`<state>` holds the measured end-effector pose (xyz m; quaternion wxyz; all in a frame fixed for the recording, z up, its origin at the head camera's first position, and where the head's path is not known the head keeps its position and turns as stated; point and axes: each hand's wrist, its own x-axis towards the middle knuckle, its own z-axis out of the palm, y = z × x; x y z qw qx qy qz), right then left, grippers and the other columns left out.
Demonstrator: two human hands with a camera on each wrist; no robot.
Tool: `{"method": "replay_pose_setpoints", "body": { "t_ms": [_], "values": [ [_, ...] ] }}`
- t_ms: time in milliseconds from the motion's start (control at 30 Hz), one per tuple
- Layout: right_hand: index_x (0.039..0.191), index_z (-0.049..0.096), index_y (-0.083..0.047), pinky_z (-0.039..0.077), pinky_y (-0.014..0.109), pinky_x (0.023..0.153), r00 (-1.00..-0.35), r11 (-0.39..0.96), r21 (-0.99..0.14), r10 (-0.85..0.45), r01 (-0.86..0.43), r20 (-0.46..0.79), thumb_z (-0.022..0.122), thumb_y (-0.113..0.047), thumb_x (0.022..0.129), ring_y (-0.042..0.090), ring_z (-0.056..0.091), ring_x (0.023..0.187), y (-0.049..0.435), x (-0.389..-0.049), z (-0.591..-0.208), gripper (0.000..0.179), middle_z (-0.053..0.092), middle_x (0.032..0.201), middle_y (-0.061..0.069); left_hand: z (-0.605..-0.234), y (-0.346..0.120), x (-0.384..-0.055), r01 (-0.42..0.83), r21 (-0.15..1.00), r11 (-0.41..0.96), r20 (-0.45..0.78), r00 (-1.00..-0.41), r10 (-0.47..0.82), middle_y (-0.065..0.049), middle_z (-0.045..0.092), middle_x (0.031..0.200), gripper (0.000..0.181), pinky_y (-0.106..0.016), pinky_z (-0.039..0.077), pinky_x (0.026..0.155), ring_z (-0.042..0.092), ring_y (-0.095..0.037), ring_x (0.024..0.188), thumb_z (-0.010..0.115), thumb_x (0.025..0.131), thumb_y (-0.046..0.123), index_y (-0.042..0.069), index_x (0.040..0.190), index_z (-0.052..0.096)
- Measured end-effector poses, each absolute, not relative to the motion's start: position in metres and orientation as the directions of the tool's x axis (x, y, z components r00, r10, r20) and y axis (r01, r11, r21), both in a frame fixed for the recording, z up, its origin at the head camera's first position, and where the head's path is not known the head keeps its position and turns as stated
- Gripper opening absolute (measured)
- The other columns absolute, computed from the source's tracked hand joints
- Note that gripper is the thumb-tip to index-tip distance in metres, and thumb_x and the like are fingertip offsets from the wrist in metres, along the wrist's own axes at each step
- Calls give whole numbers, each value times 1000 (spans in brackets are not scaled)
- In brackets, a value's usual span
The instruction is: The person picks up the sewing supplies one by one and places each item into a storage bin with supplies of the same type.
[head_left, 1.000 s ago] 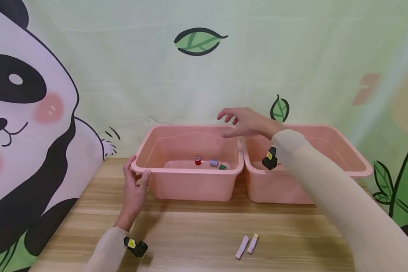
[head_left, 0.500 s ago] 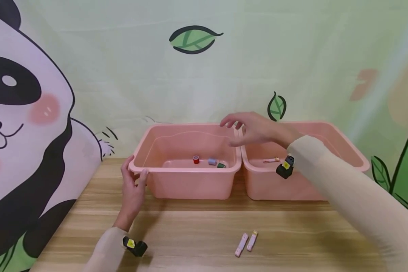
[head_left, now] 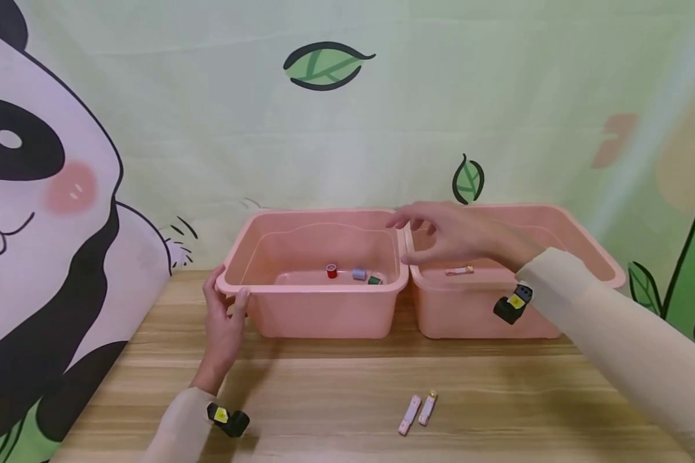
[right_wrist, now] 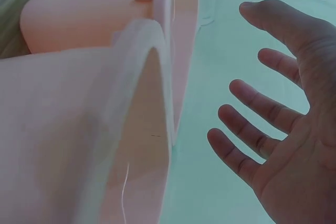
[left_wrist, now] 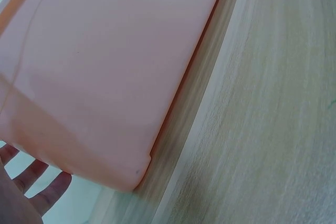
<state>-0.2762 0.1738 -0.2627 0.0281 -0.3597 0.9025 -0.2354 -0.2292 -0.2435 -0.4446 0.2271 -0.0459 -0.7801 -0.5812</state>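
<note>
My left hand (head_left: 222, 328) grips the front left corner of the left pink plastic tub (head_left: 324, 315), thumb at the front rim and fingers along the side. In the left wrist view those fingers (left_wrist: 51, 192) show beside the tub's wall. Nothing is in my right hand (head_left: 448, 231), which hovers with spread, slightly bent fingers over the adjoining rims of the two tubs. Inside the left tub lie a red thread spool (head_left: 331, 271), a pale blue spool (head_left: 359, 274) and a green spool (head_left: 374, 280). A pink nail clipper (head_left: 459, 271) lies in the right pink tub (head_left: 481, 315).
Two more nail clippers, one (head_left: 409, 415) beside the other (head_left: 428, 408), lie on the wooden table (head_left: 301, 399) in front of the tubs. Behind the tubs hangs a green cloth backdrop (head_left: 208, 96) printed with a panda and leaves.
My right hand has moved right and a little down, from over the left tub toward the right one. The nail clipper in the right tub has come into view. My left hand stays at the corner.
</note>
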Motion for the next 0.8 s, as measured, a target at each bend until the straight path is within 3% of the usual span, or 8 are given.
{"method": "replay_pose_setpoints", "body": {
  "t_ms": [200, 300, 433, 633, 800],
  "values": [
    [135, 57, -44, 52, 40, 95, -717, 605, -440, -682, -664, 146, 76, -44, 90, 10, 57, 115, 186, -261, -267, 49, 59, 132, -20, -442, -242, -228, 348, 888, 299, 413, -892, -187, -4, 39, 158, 63, -14, 52, 85, 50, -21, 116, 54, 108, 29, 30, 160, 19],
    [128, 58, -49, 52, 37, 93, -684, 569, -425, -705, -704, 190, 74, -34, 91, 6, 59, 109, 191, -255, -268, 43, 59, 124, -25, -442, -242, -227, 348, 890, 296, 411, -893, -186, -6, 39, 157, 63, -14, 52, 85, 50, -20, 116, 54, 108, 28, 29, 160, 19],
    [119, 60, -46, 53, 34, 88, -620, 514, -384, -746, -767, 243, 71, -27, 91, 2, 59, 102, 194, -250, -269, 35, 59, 114, -23, -444, -242, -228, 346, 889, 302, 411, -892, -190, -5, 39, 158, 62, -14, 51, 85, 50, -21, 117, 54, 108, 29, 30, 160, 19],
    [126, 62, -43, 52, 37, 96, -637, 539, -382, -743, -751, 206, 70, -38, 95, -1, 59, 111, 201, -240, -272, 32, 63, 129, -20, -445, -243, -228, 342, 889, 305, 408, -894, -187, -1, 39, 158, 62, -15, 52, 85, 50, -21, 119, 54, 107, 32, 34, 159, 19],
    [123, 66, -42, 53, 33, 89, -594, 512, -320, -758, -797, 268, 70, -33, 94, -2, 59, 102, 202, -231, -276, 30, 66, 116, -22, -444, -243, -228, 341, 890, 302, 406, -895, -184, -1, 38, 158, 63, -15, 52, 85, 50, -22, 119, 54, 107, 33, 34, 159, 18]
  ]
}}
